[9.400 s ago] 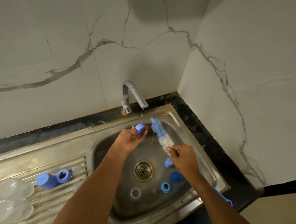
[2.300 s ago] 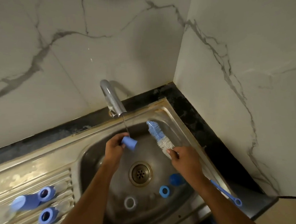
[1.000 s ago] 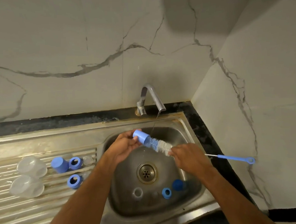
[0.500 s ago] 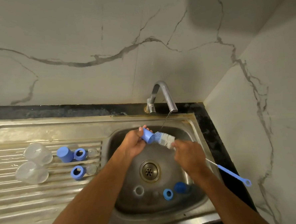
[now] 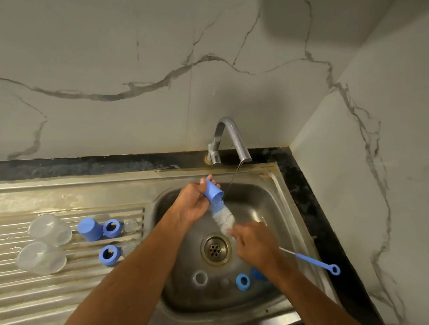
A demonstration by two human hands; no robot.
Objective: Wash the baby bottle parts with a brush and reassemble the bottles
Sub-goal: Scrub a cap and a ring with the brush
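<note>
My left hand (image 5: 192, 204) grips a blue bottle cap (image 5: 212, 190) over the sink basin, its open end facing down and right. The bottle brush (image 5: 223, 215) has its bristle tip pushed into the cap. My right hand (image 5: 255, 245) grips the brush just below the bristles, and the blue handle (image 5: 317, 263) sticks out to the right. A thin stream of water falls from the tap (image 5: 232, 138) beside the cap. In the basin lie a blue ring (image 5: 242, 281), a pale ring (image 5: 200, 278) and another blue part (image 5: 257, 273) half hidden by my right wrist.
On the ribbed draining board (image 5: 65, 292) at the left lie two clear bottles (image 5: 49, 229) (image 5: 41, 258), a blue cap (image 5: 90, 229), two blue collar rings (image 5: 112, 227) (image 5: 109, 254) and a clear teat (image 5: 131, 225). Marble walls close the back and right.
The brush tip has gone into the cap, which my left hand has tilted so its opening faces down. My right hand dropped lower towards the drain.
</note>
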